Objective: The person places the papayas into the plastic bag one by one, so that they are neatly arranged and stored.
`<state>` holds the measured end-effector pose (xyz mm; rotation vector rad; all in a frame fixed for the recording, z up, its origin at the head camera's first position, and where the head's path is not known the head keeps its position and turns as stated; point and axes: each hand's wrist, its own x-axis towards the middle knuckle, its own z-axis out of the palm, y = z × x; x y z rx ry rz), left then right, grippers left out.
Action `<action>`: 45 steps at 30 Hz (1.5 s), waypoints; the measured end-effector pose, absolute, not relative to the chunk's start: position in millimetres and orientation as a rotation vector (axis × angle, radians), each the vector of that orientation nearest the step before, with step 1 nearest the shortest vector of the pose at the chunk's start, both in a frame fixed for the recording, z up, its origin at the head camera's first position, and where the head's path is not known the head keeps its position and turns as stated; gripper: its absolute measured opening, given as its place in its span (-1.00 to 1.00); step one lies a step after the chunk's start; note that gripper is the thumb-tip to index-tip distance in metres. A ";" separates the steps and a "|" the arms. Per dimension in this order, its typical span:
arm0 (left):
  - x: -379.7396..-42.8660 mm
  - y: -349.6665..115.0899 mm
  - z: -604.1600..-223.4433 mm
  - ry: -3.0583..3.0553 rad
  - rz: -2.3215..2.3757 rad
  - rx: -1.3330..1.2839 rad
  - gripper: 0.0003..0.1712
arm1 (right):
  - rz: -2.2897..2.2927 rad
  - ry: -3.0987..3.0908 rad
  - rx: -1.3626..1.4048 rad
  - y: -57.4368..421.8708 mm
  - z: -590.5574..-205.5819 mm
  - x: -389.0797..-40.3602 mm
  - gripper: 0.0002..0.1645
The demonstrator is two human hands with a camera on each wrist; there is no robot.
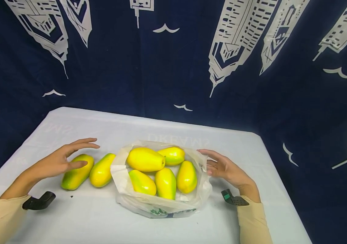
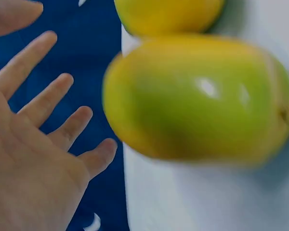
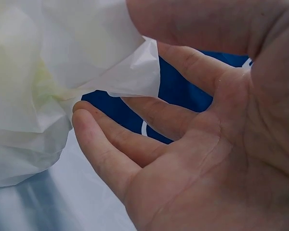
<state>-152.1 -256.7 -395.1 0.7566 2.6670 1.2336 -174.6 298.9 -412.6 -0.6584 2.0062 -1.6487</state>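
Note:
My left hand (image 1: 58,162) hovers over a yellow-green oblong fruit (image 1: 76,176), like a mango or small papaya. Its fingers are spread and hold nothing; in the left wrist view a gap separates them from the nearest fruit (image 2: 197,101). A second such fruit (image 1: 99,174) lies just to the right, beside the bag. The thin white plastic bag (image 1: 158,208) stands with its mouth wide, and several of the same fruits (image 1: 146,159) show inside. At the bag's right rim, my right hand (image 1: 226,169) has a flap of plastic (image 3: 135,72) between thumb and fingers.
A white cloth (image 1: 94,220) covers the table. Its far edge meets a dark blue curtain (image 1: 115,78) printed with pale buildings. Each wrist wears a dark camera mount (image 1: 40,200). A tiny dark speck (image 1: 72,196) is on the cloth near the left fruit.

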 end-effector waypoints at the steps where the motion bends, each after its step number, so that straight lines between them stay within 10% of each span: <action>1: -151.9 -262.2 -397.6 2.630 1.250 0.738 -0.44 | -1.651 2.006 -0.653 299.0 -412.9 -174.4 -0.17; 45: -148.6 -282.9 -418.2 2.393 1.297 0.570 -0.32 | -1.637 2.009 -0.657 299.6 -412.8 -174.8 -0.18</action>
